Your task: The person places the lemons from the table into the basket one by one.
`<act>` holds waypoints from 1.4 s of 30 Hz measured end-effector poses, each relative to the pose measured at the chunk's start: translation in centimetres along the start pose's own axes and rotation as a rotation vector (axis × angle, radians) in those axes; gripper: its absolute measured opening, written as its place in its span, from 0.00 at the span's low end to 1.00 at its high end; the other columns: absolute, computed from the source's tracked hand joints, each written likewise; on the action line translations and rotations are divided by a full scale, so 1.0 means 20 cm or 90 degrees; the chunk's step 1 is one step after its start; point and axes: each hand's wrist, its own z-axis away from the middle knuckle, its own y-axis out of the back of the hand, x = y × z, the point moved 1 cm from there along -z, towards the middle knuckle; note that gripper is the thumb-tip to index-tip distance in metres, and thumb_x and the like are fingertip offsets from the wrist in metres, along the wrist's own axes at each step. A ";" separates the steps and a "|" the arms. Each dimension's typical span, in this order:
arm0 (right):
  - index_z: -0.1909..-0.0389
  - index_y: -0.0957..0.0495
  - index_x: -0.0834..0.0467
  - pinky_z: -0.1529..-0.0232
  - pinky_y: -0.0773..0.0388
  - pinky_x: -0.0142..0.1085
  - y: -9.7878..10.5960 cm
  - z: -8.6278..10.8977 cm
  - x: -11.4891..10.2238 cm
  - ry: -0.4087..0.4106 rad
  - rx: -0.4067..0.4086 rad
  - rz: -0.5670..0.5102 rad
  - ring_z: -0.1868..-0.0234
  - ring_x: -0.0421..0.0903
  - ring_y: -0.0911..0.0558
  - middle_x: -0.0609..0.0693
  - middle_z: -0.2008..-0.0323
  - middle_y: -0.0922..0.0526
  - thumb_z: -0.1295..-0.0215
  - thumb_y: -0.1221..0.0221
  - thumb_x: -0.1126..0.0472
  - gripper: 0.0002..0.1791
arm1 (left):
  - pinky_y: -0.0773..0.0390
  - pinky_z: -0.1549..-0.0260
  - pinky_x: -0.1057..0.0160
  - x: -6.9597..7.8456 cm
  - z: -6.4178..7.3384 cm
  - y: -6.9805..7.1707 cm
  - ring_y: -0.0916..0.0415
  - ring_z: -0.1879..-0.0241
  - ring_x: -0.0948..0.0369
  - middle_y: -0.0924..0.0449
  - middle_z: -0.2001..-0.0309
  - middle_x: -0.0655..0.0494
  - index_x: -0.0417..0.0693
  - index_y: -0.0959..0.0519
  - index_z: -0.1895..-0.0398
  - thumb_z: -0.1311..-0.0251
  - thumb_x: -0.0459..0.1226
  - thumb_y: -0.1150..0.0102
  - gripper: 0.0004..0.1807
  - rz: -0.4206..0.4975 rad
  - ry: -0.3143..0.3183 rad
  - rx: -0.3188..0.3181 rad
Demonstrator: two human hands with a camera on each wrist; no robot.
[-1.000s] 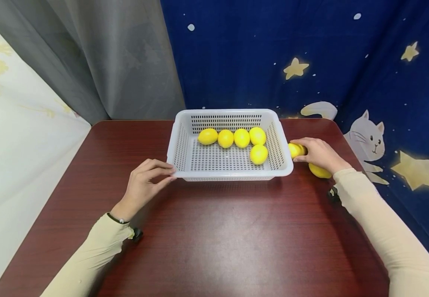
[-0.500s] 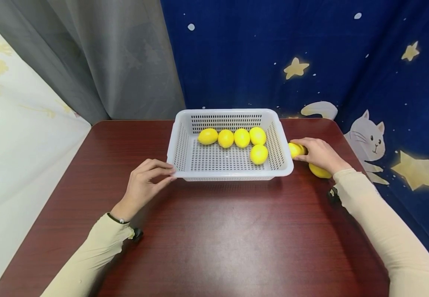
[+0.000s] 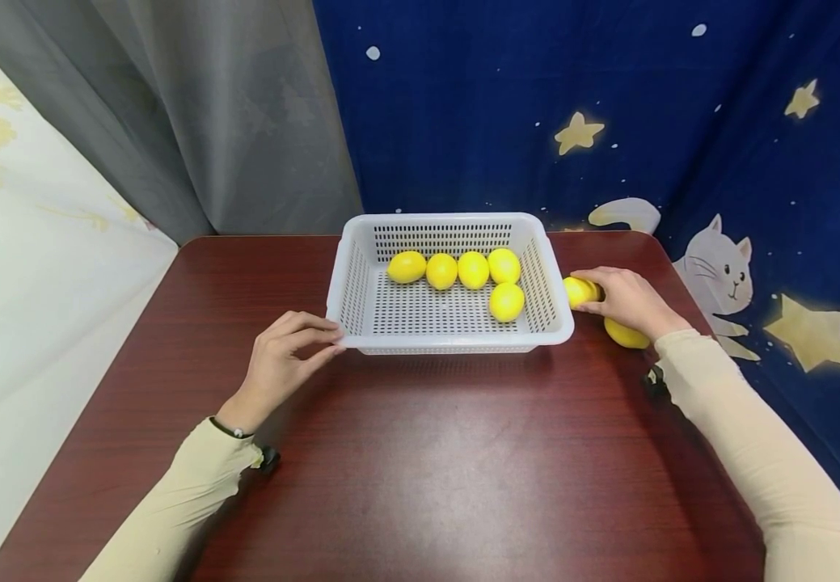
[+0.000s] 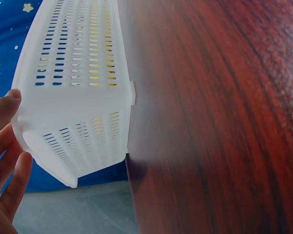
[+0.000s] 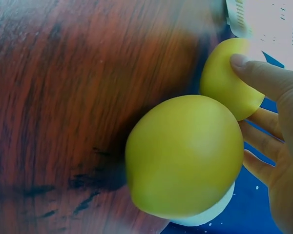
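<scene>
A white slotted plastic basket (image 3: 456, 340) stands at the far side of the table, with several yellow lemons (image 3: 442, 272) inside, mostly along its back and right. At the basket's near left corner, my left hand (image 3: 277, 360) pinches the rim; in the left wrist view the thumb (image 4: 7, 105) lies on the rim's outer side. Just right of the basket, my right hand (image 3: 626, 299) grips a lemon (image 3: 578, 293) between thumb and fingers. Another lemon (image 5: 185, 156) rests on the table close to that hand, partly hidden under the wrist in the head view.
The dark red wooden table (image 3: 456, 461) ends right behind the basket. Grey (image 3: 267, 121) and dark blue (image 3: 463, 121) curtains hang beyond its far edge. A white cloth (image 3: 41, 283) covers the left side.
</scene>
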 end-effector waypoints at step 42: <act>0.33 0.29 0.54 0.42 0.31 0.63 0.33 0.04 -0.05 0.014 0.108 0.041 0.43 0.65 0.25 0.64 0.37 0.24 0.39 0.33 0.46 0.35 | 0.27 0.54 0.73 0.01 0.00 0.00 0.20 0.59 0.60 0.13 0.61 0.58 0.49 0.10 0.64 0.60 0.31 0.20 0.16 -0.008 0.007 -0.005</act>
